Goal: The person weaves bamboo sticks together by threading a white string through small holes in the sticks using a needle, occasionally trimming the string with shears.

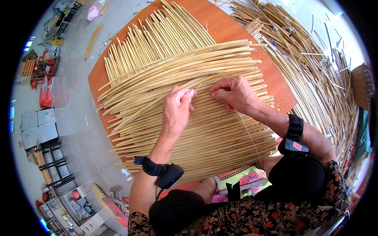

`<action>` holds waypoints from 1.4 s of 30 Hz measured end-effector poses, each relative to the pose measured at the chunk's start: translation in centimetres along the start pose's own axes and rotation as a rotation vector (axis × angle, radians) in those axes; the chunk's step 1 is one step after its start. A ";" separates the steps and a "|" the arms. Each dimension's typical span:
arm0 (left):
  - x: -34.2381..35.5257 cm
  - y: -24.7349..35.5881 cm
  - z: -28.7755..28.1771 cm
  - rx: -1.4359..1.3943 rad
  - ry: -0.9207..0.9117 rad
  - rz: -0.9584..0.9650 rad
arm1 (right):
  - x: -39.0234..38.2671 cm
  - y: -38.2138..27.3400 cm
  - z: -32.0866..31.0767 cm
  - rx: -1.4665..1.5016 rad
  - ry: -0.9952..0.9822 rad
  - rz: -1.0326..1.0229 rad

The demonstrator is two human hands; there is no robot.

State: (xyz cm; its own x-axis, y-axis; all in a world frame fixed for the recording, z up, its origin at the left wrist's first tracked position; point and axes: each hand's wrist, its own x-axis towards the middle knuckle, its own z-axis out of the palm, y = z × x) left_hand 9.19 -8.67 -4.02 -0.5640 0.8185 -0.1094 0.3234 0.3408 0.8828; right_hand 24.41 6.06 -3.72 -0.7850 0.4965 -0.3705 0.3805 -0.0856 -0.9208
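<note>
Above a mat of pale straw-coloured stalks (204,145), my two hands face each other. My left hand (176,112) is closed in a pinch, and a thin needle-like sliver (199,87) sticks up from its fingertips. My right hand (239,95) is also pinched closed, a little to the right. From under it a fine pale thread (248,131) runs down across the mat toward my lap. Whether the thread reaches the fingertips is hidden. Loose stalks (173,69) lie crosswise just beyond my hands, over another layer of stalks (157,37) pointing away.
The stalks rest on a reddish-brown wooden tabletop (275,84). A large heap of loose stalks (311,63) covers the floor at right, beside a brown basket (360,86). Boxes (39,122), a black-framed rack (55,165) and a white cabinet (92,224) stand at left.
</note>
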 end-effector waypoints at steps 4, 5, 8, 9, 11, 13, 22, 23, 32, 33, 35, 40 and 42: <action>0.0 0.0 0.2 -0.011 0.015 -0.005 | 0.0 0.0 0.0 -0.004 -0.001 0.009; 0.0 0.0 0.2 -0.016 0.015 -0.005 | 0.0 0.0 0.0 -0.004 -0.004 0.008; 0.0 0.1 0.2 -0.019 0.008 -0.003 | -0.1 0.1 -0.1 0.014 -0.022 0.003; 0.0 0.0 0.1 -0.012 0.002 0.002 | -0.1 0.1 0.0 0.020 -0.030 0.017; 0.0 0.0 0.0 -0.009 -0.002 0.004 | -0.1 0.0 0.0 0.032 -0.046 0.044; 0.0 0.1 0.0 -0.016 0.000 -0.001 | 0.0 0.1 0.0 0.017 -0.044 0.027; -0.1 0.1 0.1 -0.012 -0.016 -0.004 | 0.0 0.4 0.1 0.004 -0.026 -0.027; -0.1 0.2 0.1 -0.012 -0.015 -0.003 | -0.1 0.3 0.1 0.004 -0.024 -0.032; -0.1 0.2 0.2 -0.042 0.001 -0.018 | 0.0 0.4 0.1 -0.001 -0.016 -0.014; -0.1 0.2 0.2 -0.043 0.001 -0.022 | 0.0 0.4 0.1 -0.003 -0.015 -0.010; -0.1 0.3 0.2 -0.044 0.000 -0.025 | -0.1 0.2 0.1 -0.008 -0.011 -0.003; -0.1 0.1 0.2 -0.037 0.001 -0.025 | 0.0 0.5 0.1 -0.002 -0.010 -0.010; -0.1 0.3 0.1 -0.030 0.002 -0.027 | 0.0 0.4 0.1 0.001 -0.009 -0.008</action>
State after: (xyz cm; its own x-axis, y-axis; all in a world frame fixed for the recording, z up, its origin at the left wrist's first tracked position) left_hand 9.43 -8.59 -3.82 -0.5742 0.8079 -0.1326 0.2851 0.3491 0.8926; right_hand 24.52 5.92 -4.13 -0.7925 0.4890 -0.3644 0.3738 -0.0827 -0.9238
